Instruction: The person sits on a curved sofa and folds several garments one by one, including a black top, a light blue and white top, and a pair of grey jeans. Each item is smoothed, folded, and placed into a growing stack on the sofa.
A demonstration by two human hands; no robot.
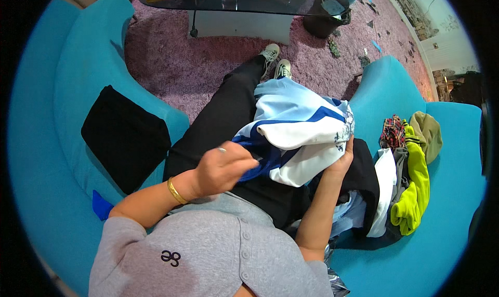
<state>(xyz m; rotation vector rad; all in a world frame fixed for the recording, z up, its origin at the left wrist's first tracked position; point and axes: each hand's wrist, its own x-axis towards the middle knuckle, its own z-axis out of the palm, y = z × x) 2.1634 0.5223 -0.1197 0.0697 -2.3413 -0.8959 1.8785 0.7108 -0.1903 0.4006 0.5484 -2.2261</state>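
A light blue, white and dark blue garment (296,125) lies bunched across my lap, its patterned edge at the right. My right hand (343,156) grips that edge from below, with part of the fingers hidden behind the cloth. My left hand (226,166), with a ring and a gold bracelet (176,191), is curled over the garment's dark blue part and looks blurred; whether it pinches any cloth is not visible. On the sofa to the left lies a folded black cloth item (126,137).
A heap of clothes with a yellow-green garment (415,188) lies on the turquoise sofa (456,152) at right, near a shiny plastic bag (336,281). Ahead stand a dark glass table (249,4) and a black bin (321,26); scraps litter the pink carpet (163,55).
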